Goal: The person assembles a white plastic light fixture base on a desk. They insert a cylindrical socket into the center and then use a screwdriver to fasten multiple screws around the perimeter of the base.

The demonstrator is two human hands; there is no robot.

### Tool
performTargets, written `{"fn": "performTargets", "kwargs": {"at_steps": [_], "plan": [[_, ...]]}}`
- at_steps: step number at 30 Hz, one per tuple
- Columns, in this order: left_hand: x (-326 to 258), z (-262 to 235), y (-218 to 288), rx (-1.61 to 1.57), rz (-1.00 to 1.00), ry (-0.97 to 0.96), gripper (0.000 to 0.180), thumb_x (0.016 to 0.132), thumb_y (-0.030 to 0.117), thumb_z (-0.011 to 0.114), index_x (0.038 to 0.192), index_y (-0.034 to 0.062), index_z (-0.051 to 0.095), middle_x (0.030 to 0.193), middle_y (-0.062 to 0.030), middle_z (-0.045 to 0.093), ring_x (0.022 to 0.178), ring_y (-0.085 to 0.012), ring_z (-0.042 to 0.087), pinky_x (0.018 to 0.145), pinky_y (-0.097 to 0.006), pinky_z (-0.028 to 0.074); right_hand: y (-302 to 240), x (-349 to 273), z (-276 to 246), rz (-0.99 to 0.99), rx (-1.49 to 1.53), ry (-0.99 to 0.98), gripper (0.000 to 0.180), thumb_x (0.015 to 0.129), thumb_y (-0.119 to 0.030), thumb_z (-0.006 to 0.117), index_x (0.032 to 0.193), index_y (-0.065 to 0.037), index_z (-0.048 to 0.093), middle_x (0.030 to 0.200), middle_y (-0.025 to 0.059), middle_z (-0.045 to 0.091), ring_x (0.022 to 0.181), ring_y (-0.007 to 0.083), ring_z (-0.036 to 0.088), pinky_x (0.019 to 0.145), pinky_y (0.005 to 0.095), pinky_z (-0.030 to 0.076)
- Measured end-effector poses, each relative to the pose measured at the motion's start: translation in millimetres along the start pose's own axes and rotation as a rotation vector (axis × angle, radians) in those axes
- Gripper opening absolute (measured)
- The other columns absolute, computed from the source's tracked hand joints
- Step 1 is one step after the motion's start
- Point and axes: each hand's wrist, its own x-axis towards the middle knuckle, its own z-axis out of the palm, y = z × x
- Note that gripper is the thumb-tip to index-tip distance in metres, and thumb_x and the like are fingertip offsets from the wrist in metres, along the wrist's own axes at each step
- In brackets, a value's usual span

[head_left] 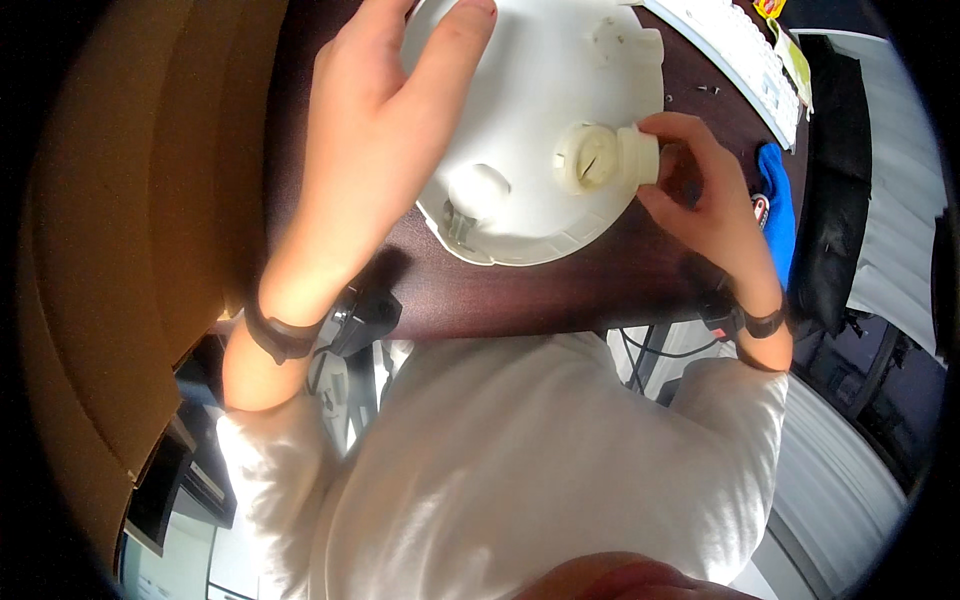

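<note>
A round white plastic housing (545, 90) lies on the dark brown table (560, 290), with raised sockets and a slotted round cap on its surface. My left hand (385, 120) rests flat on its left side, fingers stretched over the rim. My right hand (700, 190) pinches a short white cylindrical fitting (640, 155) that sticks out at the housing's right edge, beside the slotted cap (588, 160). Both wrists wear black straps.
A large brown cardboard box (130, 230) stands along the left. A white keyboard (735, 45) lies at the upper right, with small screws (708, 90) near it. A blue-handled tool (775, 200) lies right of my right hand. Cables hang below the table edge.
</note>
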Motion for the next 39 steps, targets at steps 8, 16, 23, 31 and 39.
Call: {"fn": "performTargets", "kwargs": {"at_steps": [8, 16, 23, 31, 39], "plan": [[0, -2, 1, 0.004, -0.012, 0.002, 0.025, 0.090, 0.013, 0.050, 0.110, -0.0030, 0.051, 0.097, -0.0084, 0.061, 0.090, -0.0115, 0.055, 0.079, -0.024, 0.042, 1, 4, 4, -0.289, -0.326, 0.047, 0.041, 0.067, -0.003, 0.068, 0.106, -0.012, 0.056, 0.104, 0.0083, 0.057, 0.071, 0.0258, 0.061, 0.062, 0.0323, 0.050], [0, -1, -1, 0.027, 0.027, 0.007, 0.026, 0.090, 0.013, 0.051, 0.110, -0.0035, 0.051, 0.097, -0.0091, 0.061, 0.091, -0.0123, 0.055, 0.080, -0.024, 0.042, -4, 2, 3, -0.161, -0.241, 0.004, 0.040, 0.071, -0.003, 0.067, 0.109, -0.009, 0.055, 0.102, 0.0094, 0.058, 0.073, 0.0218, 0.062, 0.063, 0.0290, 0.051], [-5, 4, -2, 0.040, -0.040, 0.020, 0.032, 0.092, 0.020, 0.048, 0.117, 0.0011, 0.053, 0.102, -0.0044, 0.059, 0.093, -0.0083, 0.053, 0.083, -0.021, 0.040, 13, -3, 7, 0.107, 0.429, 0.074, 0.042, 0.081, -0.003, 0.062, 0.120, -0.002, 0.045, 0.096, 0.0073, 0.060, 0.066, 0.0094, 0.055, 0.056, 0.0211, 0.045], [-5, 6, -1, 0.037, -0.078, 0.001, 0.031, 0.093, 0.020, 0.047, 0.117, 0.0013, 0.053, 0.102, -0.0037, 0.059, 0.093, -0.0078, 0.053, 0.082, -0.021, 0.040, 23, -5, 4, 0.182, 0.692, -0.023, 0.041, 0.084, -0.004, 0.058, 0.122, -0.002, 0.043, 0.094, 0.0073, 0.058, 0.065, 0.0081, 0.053, 0.051, 0.0179, 0.039], [0, 3, 1, 0.021, -0.008, -0.024, 0.027, 0.091, 0.015, 0.049, 0.112, -0.0017, 0.052, 0.098, -0.0067, 0.060, 0.091, -0.0101, 0.054, 0.080, -0.023, 0.041, 13, -6, 3, -0.033, 0.126, 0.071, 0.044, 0.072, 0.004, 0.066, 0.113, -0.004, 0.053, 0.101, 0.0083, 0.054, 0.073, 0.0099, 0.054, 0.059, 0.0217, 0.044]]}}
